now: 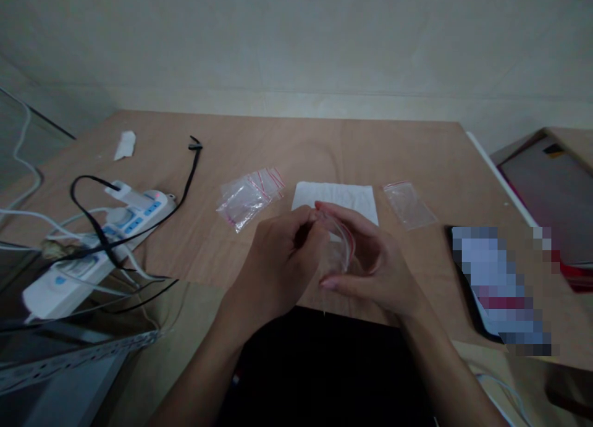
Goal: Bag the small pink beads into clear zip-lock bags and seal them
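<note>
Between both hands, above the near part of the wooden table, is a small clear zip bag with a red line along its curved mouth. My left hand pinches one end of it, fingers curled. Holding the other side, my right hand has its thumb below and fingers above. Behind the hands lies a white paper sheet, partly covered by them. Several clear zip bags are piled to the left of the sheet. One more flat zip bag rests to its right.
A white power strip with plugs and tangled cables occupies the left side. A scrap of white paper lies farther back. A phone, its screen blurred, lies on the right. The table meets a wall behind.
</note>
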`<state>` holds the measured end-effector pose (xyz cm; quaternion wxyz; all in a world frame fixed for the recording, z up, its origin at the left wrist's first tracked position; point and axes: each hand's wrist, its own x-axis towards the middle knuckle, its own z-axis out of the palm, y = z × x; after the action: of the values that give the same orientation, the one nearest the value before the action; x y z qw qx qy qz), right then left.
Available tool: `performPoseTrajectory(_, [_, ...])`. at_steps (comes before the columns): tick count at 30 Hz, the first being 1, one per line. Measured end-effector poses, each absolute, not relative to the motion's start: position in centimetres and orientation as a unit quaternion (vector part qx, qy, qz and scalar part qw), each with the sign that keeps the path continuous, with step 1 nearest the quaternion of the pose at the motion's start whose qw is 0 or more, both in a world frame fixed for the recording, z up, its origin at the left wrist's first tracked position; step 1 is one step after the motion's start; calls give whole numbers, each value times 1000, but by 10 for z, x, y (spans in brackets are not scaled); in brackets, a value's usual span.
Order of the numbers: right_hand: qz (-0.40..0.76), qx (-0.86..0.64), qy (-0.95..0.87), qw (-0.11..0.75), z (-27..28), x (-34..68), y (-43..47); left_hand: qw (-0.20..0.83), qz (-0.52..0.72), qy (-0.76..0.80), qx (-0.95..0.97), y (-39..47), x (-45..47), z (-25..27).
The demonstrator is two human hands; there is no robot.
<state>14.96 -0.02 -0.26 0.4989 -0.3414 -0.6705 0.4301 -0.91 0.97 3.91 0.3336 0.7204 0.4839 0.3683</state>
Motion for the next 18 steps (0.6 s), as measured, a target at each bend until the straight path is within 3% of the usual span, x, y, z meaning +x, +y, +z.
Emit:
performPoseTrajectory(5, [471,-330,-611,545,1,148,5,367,367,490,701,11,-14,40])
performPoseTrajectory(11, [546,-341,-598,477,22,147,14,403,405,481,665,15,-16,42])
performPoseTrajectory(16, [459,-370,-681,435,44,153,29,456,511,476,552,26,-13,32])
performPoseTrajectory(18, [388,-369,-755,378,55,156,40,540,564,471,411,32,-8,27])
